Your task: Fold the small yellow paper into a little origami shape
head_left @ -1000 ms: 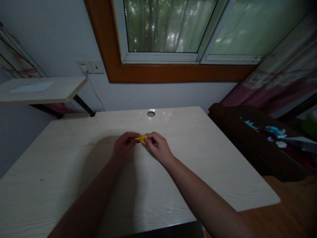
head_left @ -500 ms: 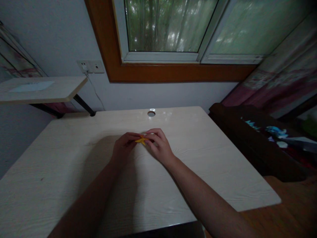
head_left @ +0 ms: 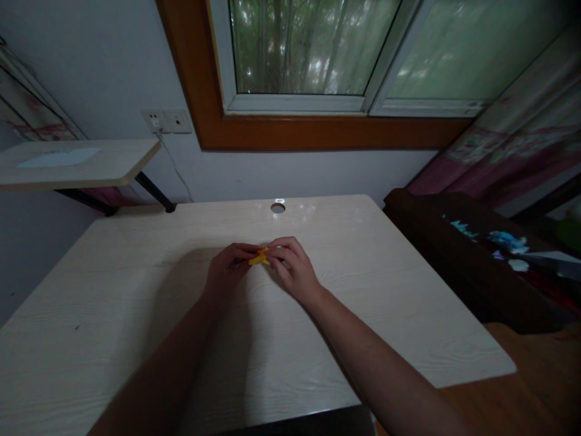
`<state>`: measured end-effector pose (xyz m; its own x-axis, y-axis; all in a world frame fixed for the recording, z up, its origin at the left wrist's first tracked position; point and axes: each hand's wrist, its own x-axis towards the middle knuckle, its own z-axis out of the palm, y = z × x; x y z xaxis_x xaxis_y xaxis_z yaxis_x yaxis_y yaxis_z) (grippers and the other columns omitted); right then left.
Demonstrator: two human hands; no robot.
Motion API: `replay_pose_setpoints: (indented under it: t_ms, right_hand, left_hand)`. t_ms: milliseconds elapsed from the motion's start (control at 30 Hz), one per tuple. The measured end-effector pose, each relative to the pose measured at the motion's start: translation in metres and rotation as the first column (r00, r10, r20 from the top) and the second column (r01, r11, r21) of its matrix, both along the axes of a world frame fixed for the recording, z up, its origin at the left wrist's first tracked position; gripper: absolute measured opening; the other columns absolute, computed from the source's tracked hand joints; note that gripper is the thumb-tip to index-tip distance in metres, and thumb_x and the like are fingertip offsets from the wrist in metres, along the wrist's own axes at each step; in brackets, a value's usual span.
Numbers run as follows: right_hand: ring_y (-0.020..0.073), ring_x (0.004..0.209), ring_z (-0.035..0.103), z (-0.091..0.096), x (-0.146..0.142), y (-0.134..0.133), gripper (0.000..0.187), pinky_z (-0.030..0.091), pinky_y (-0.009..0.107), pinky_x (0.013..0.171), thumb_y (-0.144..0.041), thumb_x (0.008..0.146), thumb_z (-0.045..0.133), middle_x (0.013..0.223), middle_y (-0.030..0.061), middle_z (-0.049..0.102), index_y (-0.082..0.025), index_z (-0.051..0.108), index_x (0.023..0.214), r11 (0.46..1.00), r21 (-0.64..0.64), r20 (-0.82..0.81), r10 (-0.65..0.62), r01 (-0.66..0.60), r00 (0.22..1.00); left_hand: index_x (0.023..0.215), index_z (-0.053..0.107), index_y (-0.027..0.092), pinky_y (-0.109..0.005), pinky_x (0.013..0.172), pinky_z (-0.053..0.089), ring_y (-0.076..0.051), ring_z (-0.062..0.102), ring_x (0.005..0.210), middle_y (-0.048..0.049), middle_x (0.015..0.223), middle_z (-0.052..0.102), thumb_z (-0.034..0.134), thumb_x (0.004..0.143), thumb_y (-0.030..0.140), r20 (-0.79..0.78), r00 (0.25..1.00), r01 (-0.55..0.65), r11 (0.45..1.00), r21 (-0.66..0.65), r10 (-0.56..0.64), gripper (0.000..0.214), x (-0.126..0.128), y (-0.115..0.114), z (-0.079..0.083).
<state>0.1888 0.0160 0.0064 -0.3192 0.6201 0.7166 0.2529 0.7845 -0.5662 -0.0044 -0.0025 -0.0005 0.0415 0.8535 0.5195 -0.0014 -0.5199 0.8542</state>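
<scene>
– Left hand (head_left: 224, 267) first: what is it doing?

– Its fingers are pinching one side of a small yellow piece (head_left: 259, 257). The thumb is mostly out of sight

– And the right hand (head_left: 295, 269)?

– Bent round the opposite side, fingertips gripping it too. How hard either one presses, I can't tell

– So where exactly is the piece?

– Between the two sets of fingertips, over the desk (head_left: 385, 321), nearer the round hole (head_left: 278, 208) than the front edge. Whether it touches the desktop below is hidden

– How far along does it look?

– Well along in shape, I'd say. It has several points sticking out, rather like a star, so some forming seems done. It could be folded paper, but it's too small and dim to be sure

– Can you see creases or loose flaps?

– No, the fingers cover too much, so I can't say whether every point is finished

– Then what's left?

– I can only judge from the grip: with both hands on it, the handling looks unfinished. The piece is not yet released, and how many adjustments remain doesn't show
</scene>
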Motion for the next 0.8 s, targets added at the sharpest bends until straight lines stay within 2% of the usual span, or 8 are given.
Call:
replay_pose_setpoints:
  t_ms: [433, 600, 800]
  right_hand:
    - [0.0178, 0.101, 0.062, -0.0003, 0.0013, 0.0003, 0.025, 0.056, 0.033, 0.085, -0.017, 0.094, 0.055, 0.114, 0.0086, 0.061, -0.028, 0.066, 0.114, 0.999, -0.013, 0.032, 0.043, -0.042, 0.999]
    - [0.0176, 0.098, 0.063, -0.0012, 0.0008, 0.0021, 0.023, 0.056, 0.034, 0.088, -0.019, 0.093, 0.059, 0.108, 0.0078, 0.064, -0.026, 0.069, 0.112, 0.999, -0.008, 0.02, 0.053, -0.053, 0.998]
    - [0.0167, 0.091, 0.065, -0.0003, 0.0023, 0.0019, 0.016, 0.056, 0.033, 0.082, -0.021, 0.092, 0.061, 0.1, 0.0064, 0.066, -0.026, 0.072, 0.102, 0.998, -0.024, -0.003, 0.05, -0.05, 0.999]
  left_hand:
    - [0.089, 0.069, 0.021, -0.034, 0.083, 0.059, -0.019, 0.07, 0.095, -0.0061, 0.103, 0.073, 0.071, 0.083, 0.02, -0.065, 0.997, -0.049, 0.999, 0.015, 0.05, 0.007, -0.0038, 0.0017, -0.0057]
    - [0.086, 0.068, 0.02, -0.033, 0.081, 0.059, -0.02, 0.071, 0.094, -0.007, 0.101, 0.073, 0.072, 0.082, 0.025, -0.088, 0.995, -0.049, 0.999, 0.003, 0.049, 0.007, -0.0042, 0.0033, -0.0075]
    - [0.089, 0.07, 0.02, -0.03, 0.08, 0.059, -0.018, 0.071, 0.091, -0.0068, 0.099, 0.074, 0.07, 0.084, 0.023, -0.139, 0.99, -0.03, 0.999, 0.021, 0.033, 0.005, -0.0035, 0.004, -0.0057]
